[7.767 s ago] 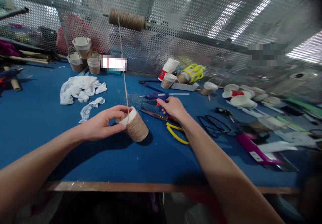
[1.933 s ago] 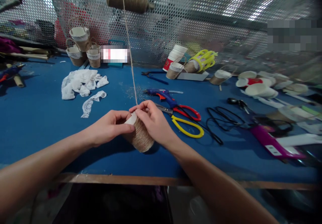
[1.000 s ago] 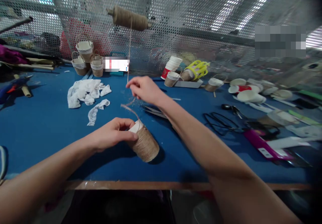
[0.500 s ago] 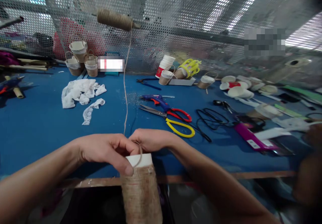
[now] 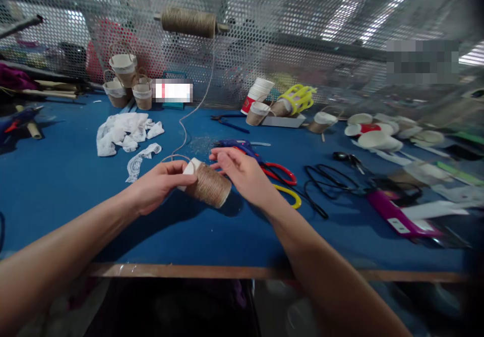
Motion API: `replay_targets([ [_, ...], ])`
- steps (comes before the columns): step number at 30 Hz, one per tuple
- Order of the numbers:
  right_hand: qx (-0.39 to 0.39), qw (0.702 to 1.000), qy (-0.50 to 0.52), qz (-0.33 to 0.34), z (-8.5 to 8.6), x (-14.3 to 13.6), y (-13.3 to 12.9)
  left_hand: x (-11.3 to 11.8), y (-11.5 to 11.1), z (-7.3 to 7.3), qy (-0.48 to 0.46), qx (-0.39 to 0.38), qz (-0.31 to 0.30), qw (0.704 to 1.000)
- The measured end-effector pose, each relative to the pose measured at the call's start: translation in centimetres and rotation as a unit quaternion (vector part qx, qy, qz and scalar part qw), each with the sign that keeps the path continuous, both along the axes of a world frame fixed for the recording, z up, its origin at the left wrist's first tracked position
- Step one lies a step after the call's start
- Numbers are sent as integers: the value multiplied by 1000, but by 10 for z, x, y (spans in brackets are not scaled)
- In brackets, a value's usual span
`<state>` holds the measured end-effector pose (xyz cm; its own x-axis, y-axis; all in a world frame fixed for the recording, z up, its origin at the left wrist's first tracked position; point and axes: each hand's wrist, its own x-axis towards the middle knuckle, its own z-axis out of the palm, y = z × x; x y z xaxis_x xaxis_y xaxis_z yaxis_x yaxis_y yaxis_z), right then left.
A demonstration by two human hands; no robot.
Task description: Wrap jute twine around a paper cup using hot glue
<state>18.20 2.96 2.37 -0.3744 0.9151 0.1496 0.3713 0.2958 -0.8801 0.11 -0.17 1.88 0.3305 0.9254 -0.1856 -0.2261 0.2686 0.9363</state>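
Observation:
A paper cup wrapped in brown twine [image 5: 209, 184] is tilted on its side above the blue table, its white rim towards the left. My left hand [image 5: 157, 188] pinches it at that rim, thumb on the outside. Twine [image 5: 184, 122] runs from the cup's rim area up to a spool [image 5: 188, 22] hung on the mesh. My right hand [image 5: 242, 170] is beside the cup's other end, fingers apart and holding nothing that I can see. Behind that hand lie a blue glue gun [image 5: 240, 147] and scissors [image 5: 289, 195] with one red and one yellow handle, partly covered.
White lace [image 5: 123, 131] lies in a heap on the left. Finished small baskets [image 5: 123, 64] are stacked behind it. A stack of paper cups [image 5: 259, 95], pliers [image 5: 229, 121], black cable [image 5: 327, 175] and a purple power strip [image 5: 393, 215] occupy the back and right.
The wrapped cup has risen from the table's front edge onto the area above it and turned sideways. My right hand has moved from the rim to the cup's right end; the twine hangs slacker.

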Motion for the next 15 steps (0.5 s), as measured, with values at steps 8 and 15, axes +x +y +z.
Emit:
replay_targets([
  [8,18,984,-158,78,6,-7,-14,-1,2,-5,10,-11,7,1000],
  [15,-84,985,-91,124,4,0,-5,-6,5,3,1,3,-29,1000],
])
